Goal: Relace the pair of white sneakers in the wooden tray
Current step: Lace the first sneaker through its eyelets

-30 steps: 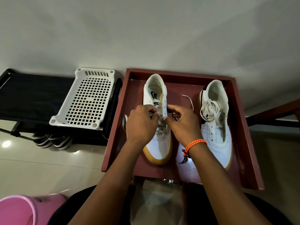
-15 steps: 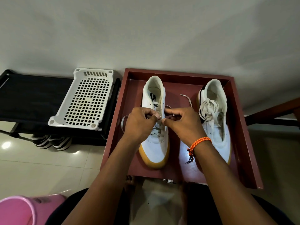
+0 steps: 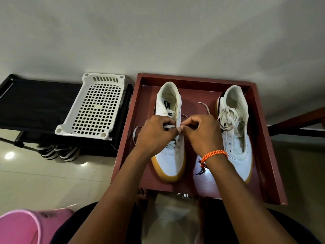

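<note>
White leather sneakers with gum soles (image 3: 171, 155) sit side by side in the reddish wooden tray (image 3: 263, 138). Our left hand (image 3: 154, 133) and right hand (image 3: 202, 132) each pinch the flat white lace (image 3: 168, 127) over the left shoe's eyelets. We judge it limp, light and slippery, best held near its stiff tip.

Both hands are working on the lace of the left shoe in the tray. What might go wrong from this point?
1. The left hand and right hand cover the eyelets of the left shoe, so the lace may enter a wrong hole.
2. The free lace end lies loose in the tray and may pull out.
</note>
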Demonstrator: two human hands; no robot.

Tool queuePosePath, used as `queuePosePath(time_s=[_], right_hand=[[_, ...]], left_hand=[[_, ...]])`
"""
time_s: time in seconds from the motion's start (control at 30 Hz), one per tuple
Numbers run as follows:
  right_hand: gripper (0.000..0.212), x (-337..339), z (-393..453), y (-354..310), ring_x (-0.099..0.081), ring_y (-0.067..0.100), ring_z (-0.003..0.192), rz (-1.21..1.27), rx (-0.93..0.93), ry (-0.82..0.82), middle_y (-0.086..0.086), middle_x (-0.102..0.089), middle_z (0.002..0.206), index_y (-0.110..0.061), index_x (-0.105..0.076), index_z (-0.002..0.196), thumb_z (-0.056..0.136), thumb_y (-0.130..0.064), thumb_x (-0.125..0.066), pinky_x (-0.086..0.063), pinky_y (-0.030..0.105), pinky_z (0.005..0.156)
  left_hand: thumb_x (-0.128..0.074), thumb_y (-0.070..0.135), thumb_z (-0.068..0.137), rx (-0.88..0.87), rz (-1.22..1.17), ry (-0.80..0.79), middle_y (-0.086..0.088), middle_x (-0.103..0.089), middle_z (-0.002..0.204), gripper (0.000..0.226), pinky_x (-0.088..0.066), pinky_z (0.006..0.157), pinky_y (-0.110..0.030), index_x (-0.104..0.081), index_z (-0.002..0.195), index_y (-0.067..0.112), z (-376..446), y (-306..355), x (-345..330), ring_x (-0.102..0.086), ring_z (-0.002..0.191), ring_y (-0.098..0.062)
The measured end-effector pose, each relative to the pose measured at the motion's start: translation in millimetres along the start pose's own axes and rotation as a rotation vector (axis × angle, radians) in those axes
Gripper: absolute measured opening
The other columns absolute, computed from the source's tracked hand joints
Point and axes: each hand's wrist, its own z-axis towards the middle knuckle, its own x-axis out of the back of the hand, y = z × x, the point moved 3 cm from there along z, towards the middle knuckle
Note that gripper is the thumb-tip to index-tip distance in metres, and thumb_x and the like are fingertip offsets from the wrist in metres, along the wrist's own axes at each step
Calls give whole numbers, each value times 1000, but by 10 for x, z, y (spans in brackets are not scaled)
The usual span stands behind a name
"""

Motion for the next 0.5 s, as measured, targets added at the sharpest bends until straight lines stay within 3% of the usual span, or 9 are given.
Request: queuePosePath(time_s=[0.1, 0.17, 0.23, 0.33, 0.5], right_hand=[[17, -26, 22, 64, -67, 3, 66, 65, -78, -39, -11, -73, 67, -23, -79, 72, 85, -13, -80, -50, 24, 66], [20, -27, 54, 114, -69, 12, 70, 224, -183, -97, -6, -76, 71, -21, -79, 72, 86, -8, -77, -54, 29, 70], [21, 17, 78, 95, -63, 18, 70, 403, -245, -159, 5, -74, 74, -17, -79, 77, 90, -2, -74, -52, 26, 64], [14, 101, 72, -12, -59, 17, 69, 657, -286, -255, 9, -69, 74, -8, -78, 88, 95, 2, -70, -51, 20, 61], [16, 145, 18, -155, -64, 12, 79, 1018, -314, -434, 1, -71, 86, -5, -72, 106, 91, -10, -68, -52, 26, 76]], left_hand=[[-85, 34, 90, -13, 58, 13, 9, -75, 78, 12, -61, 69, -40, -79, 91, 23, -5, -5, -6, -72, 74, -8], [-85, 36, 89, -10, 98, 36, 15, -70, 73, 12, -51, 63, -30, -76, 87, 28, 3, -21, -17, -67, 69, -2], [-85, 37, 89, -12, 91, 44, 20, -65, 66, 12, -46, 62, -26, -75, 84, 31, 21, -50, -35, -61, 64, 1], [-86, 37, 89, -15, 48, 31, 23, -62, 62, 13, -45, 62, -27, -76, 83, 31, 32, -83, -46, -58, 59, 1], [-85, 37, 89, -22, 49, 15, 16, -70, 71, 11, -61, 70, -41, -78, 86, 29, 45, -101, -36, -67, 68, -4]])
